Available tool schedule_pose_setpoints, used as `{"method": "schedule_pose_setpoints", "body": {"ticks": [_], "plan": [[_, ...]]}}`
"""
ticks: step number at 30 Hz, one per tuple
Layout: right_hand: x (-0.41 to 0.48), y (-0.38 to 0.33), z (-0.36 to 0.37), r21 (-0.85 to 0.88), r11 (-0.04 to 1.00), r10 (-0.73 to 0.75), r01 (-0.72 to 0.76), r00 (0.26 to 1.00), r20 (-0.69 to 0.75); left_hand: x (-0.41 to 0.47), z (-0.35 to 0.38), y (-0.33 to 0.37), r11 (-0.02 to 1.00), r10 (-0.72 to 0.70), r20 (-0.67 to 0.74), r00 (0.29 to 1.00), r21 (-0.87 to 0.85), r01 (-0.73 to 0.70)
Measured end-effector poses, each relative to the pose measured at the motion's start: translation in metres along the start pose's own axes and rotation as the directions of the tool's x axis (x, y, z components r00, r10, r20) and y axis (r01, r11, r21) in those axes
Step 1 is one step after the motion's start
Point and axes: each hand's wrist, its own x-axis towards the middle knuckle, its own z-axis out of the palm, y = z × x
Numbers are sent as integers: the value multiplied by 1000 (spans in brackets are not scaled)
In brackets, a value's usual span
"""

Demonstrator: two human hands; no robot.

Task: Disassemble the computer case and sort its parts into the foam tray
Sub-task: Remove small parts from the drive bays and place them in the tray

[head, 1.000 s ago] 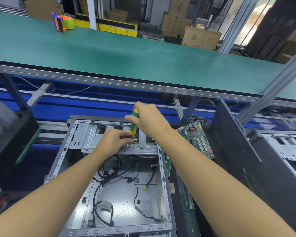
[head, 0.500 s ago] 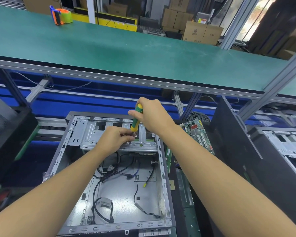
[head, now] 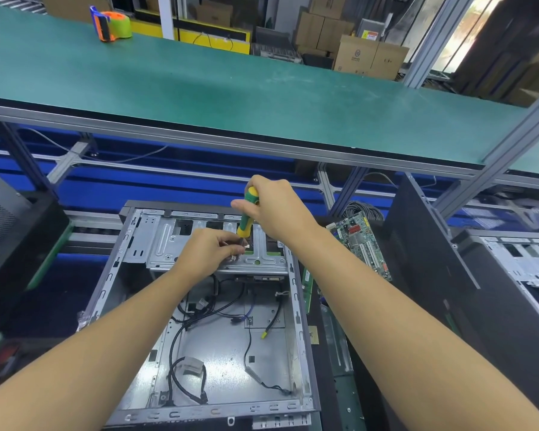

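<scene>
A: Centrally, low in frame: computer case (head: 199, 353) lies open, side panel off, motherboard bay bare apart from loose black cables (head: 187, 377) on its floor.

B: Hands?

A: Right hand (head: 274, 209) wraps the green-and-yellow screwdriver (head: 246, 213), shaft pointing down at the drive cage (head: 199, 247) along the case's upper edge. Left hand (head: 209, 253) is pinched narrow at the tip, fingers steadying the bit or a screw; too small to tell which.

B: Progress?

A: Partway, by my reading. A green circuit board (head: 361, 244) leans just right of the case, so the board looks already pulled. Drive cage is mounted in place, cables inside, frame itself whole.

B: Foam tray?

A: Not in view. Cannot say what has been sorted.

B: Surroundings?

A: Dark panel (head: 423, 259) stands right of the board; a second stripped chassis (head: 523, 262) at right edge. Black case (head: 10, 228) at left edge. Green conveyor (head: 231, 88) spans the upper half, with an orange-and-green tape dispenser (head: 112, 24) at upper left and cardboard boxes (head: 367, 56) behind.
</scene>
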Motion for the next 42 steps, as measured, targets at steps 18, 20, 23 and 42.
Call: {"method": "schedule_pose_setpoints", "body": {"ticks": [18,20,23,42], "plan": [[10,-14,-19,-166,965,-133,204,922,364,6,-34,18,937,128,234,964,-346,-41],[10,-16,-24,-136,970,-128,202,899,419,8,-35,25,947,151,225,963,-311,-76],[7,-19,-26,-124,977,-105,175,894,436,9,-33,29,968,171,196,966,-215,-128],[12,-34,-24,-255,966,132,-53,944,304,16,-19,45,989,79,40,996,123,-84]]}}
